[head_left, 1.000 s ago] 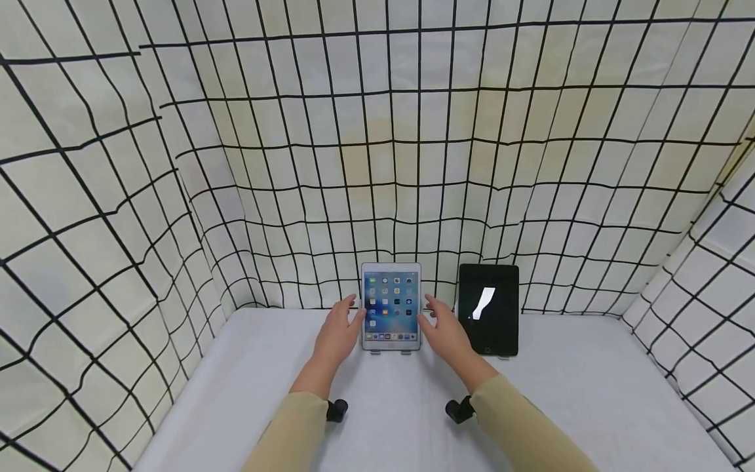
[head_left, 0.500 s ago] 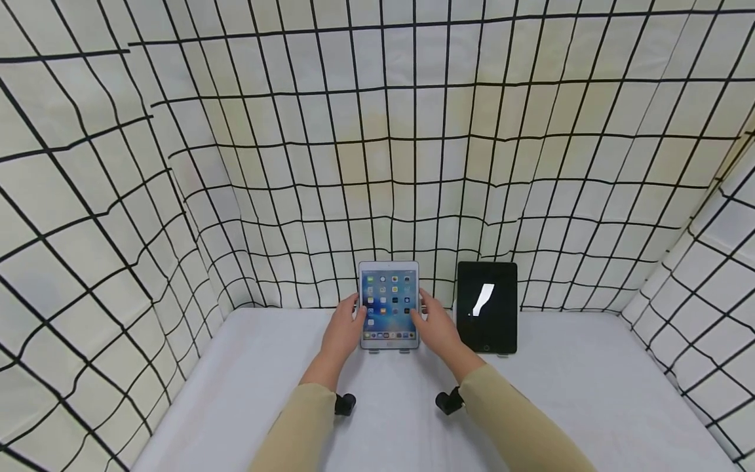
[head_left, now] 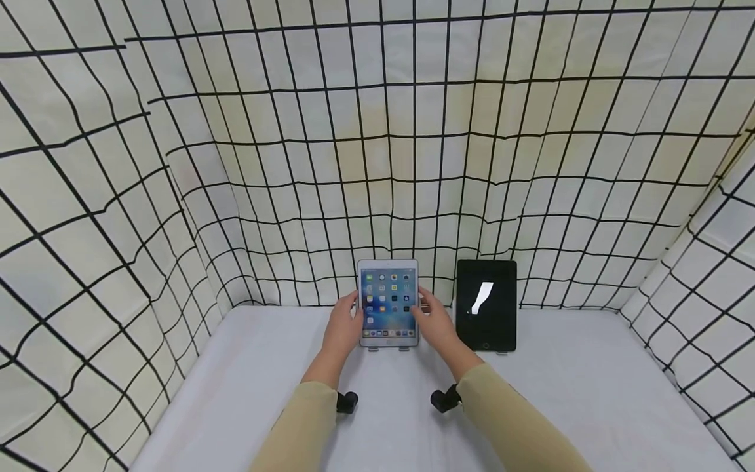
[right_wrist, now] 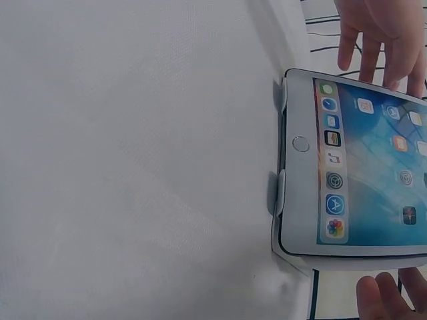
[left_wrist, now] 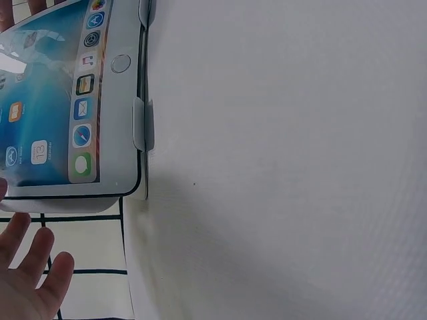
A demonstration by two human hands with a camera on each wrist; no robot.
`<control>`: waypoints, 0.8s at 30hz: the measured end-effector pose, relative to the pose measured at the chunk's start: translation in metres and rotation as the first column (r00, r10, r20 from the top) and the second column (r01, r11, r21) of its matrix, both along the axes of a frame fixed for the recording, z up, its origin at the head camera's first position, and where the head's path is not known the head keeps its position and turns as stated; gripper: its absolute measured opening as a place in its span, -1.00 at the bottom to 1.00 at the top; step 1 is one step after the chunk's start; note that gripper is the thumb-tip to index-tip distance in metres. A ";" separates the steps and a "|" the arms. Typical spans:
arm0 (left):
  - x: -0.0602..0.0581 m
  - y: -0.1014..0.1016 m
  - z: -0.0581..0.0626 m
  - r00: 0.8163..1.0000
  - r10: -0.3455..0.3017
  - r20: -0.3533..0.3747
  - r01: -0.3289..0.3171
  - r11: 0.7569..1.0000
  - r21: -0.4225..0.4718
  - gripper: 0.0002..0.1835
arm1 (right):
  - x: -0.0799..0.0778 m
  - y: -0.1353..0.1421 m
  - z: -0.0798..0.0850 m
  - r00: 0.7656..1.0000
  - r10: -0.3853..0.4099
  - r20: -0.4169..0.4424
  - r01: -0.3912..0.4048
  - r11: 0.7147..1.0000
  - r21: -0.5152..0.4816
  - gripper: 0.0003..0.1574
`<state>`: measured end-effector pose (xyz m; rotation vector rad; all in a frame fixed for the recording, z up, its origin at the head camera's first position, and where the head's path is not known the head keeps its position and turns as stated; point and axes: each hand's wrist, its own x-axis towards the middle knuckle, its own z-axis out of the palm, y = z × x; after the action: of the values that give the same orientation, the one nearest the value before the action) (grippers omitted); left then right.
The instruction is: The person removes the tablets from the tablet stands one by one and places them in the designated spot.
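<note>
A white tablet (head_left: 389, 301) with a lit screen of app icons stands propped upright on a small stand, whose lip clips (left_wrist: 139, 123) hold its lower edge. My left hand (head_left: 343, 324) holds its left side, thumb at the front edge; in the left wrist view several of its fingers (left_wrist: 40, 257) spread beside the tablet. On the other side my right hand (head_left: 435, 322) grips the right edge, thumb over the front and fingers partly hidden behind. In the right wrist view, only some right fingertips (right_wrist: 385, 293) show below the tablet.
Close to the right hand, a black tablet (head_left: 486, 328) with a dark, reflecting screen stands propped up. A white cloth-covered table (head_left: 265, 393) lies beneath. White curtains with a black grid (head_left: 330, 164) enclose the back and sides. Small black cameras (head_left: 347, 402) sit at both wrists.
Both hands have closed in from beside the white tablet to its edges, taking hold of it. The tablets still stand in place; the head view has shifted slightly.
</note>
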<state>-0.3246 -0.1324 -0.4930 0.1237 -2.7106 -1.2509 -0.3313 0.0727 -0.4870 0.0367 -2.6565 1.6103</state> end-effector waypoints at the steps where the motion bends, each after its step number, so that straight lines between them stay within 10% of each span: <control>1: 0.001 0.000 0.000 1.000 0.001 -0.003 -0.001 1.000 -0.006 -0.50 | 0.000 0.000 0.000 1.000 -0.001 -0.001 0.001 1.000 -0.013 -0.33; 24: 0.016 -0.004 -0.002 0.993 0.041 -0.114 -0.054 0.993 -0.110 -0.57 | 0.017 0.003 -0.005 0.987 -0.016 -0.160 0.026 0.998 0.065 -0.37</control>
<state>-0.3089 -0.1361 -0.4947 0.1019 -2.6584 -1.0565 -0.3145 0.0754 -0.4917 0.1330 -2.5792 1.4456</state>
